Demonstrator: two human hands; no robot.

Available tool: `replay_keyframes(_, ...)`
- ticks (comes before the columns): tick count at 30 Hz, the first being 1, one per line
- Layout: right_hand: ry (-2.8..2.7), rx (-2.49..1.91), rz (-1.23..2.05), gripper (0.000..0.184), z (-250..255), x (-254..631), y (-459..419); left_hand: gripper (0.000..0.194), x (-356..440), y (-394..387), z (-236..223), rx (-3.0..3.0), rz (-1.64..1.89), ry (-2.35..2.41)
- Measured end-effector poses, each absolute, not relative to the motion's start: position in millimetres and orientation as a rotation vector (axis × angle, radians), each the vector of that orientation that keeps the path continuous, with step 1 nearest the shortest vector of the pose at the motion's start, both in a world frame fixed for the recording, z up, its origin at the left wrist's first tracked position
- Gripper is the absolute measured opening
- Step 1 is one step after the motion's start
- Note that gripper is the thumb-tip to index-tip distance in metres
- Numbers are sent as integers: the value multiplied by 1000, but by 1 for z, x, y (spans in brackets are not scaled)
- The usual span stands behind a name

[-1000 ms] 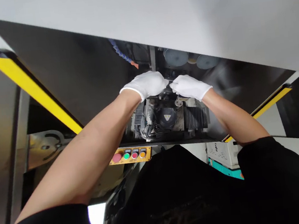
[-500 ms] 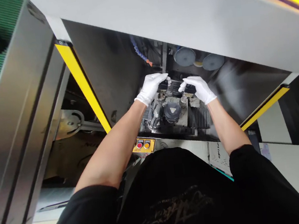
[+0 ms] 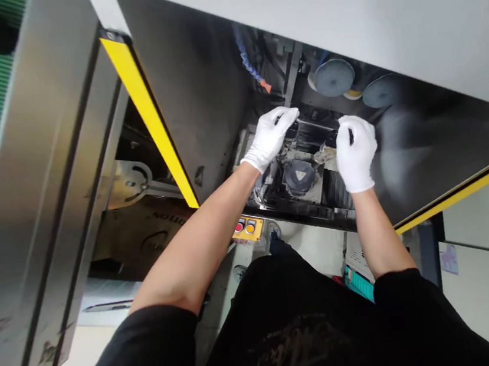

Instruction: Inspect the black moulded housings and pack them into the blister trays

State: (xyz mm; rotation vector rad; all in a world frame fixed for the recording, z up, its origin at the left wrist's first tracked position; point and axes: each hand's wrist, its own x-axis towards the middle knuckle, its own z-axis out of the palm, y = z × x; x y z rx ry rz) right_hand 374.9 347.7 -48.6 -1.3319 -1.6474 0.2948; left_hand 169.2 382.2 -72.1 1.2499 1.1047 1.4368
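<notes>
Both my hands wear white gloves and reach into a machine's open bay. My left hand [image 3: 271, 135] is closed on a small black part [image 3: 289, 124] at the left of the fixture. My right hand [image 3: 355, 151] is curled round another small black part [image 3: 337, 135] at the fixture's right. Between and below them sits a dirty grey fixture [image 3: 299, 176] with a round black cap bearing a triangle mark, cables to its left and black ribbed bellows [image 3: 337, 189] on its right.
Yellow safety strips [image 3: 149, 114] frame the bay on the left and lower right. A blue segmented coolant hose [image 3: 250, 66] and two round grey discs [image 3: 334, 77] sit behind. A yellow button box [image 3: 248, 228] hangs under the bay's front edge. A steel door panel [image 3: 42, 172] stands at left.
My hands have drawn apart on the fixture, each closed on a black part; the right wrist has turned upright. The view has shifted so the bay sits further right and higher.
</notes>
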Motion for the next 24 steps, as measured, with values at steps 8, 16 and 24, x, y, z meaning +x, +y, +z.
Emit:
replay_keyframes(8, -1622, -1207, 230, 30, -20, 338, 289, 57, 180, 368, -81, 1365, 1358, 1506)
replay_keyframes(16, -1883, -1467, 866, 27, -82, 365, 183, 93, 159, 264, -113, 1413, 1169, 1718)
replay_keyframes(24, -2816, -1409, 995, 76, -173, 228, 84, 34, 56, -78, -152, 737, 714, 1806)
